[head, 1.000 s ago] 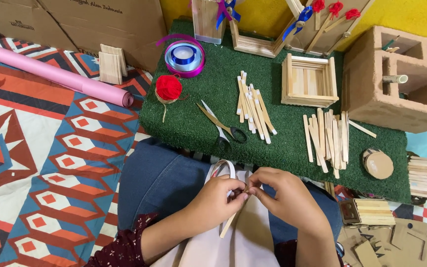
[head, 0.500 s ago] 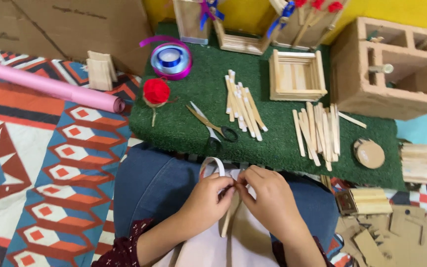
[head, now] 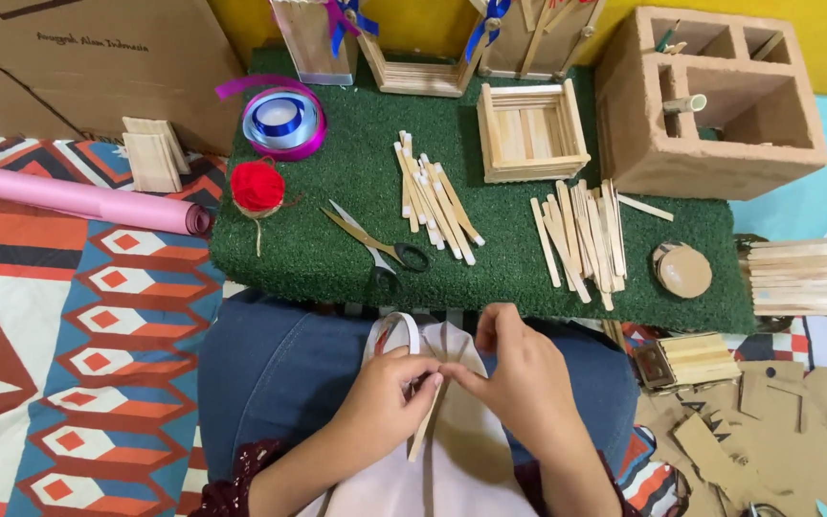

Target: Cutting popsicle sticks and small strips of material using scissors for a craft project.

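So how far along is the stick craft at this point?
Done: a small stick box sits finished on the green mat, with more stick pieces standing behind it. In hand: the left hand and right hand pinch a single stick with a white strip over the lap. Left: two loose piles of sticks, the scissors and the red yarn lie unused.

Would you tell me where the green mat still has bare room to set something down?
On the green mat, bare patches lie between the red yarn ball and scissors, and along the near edge below the scissors. The right half is crowded with loose sticks and the stick box.
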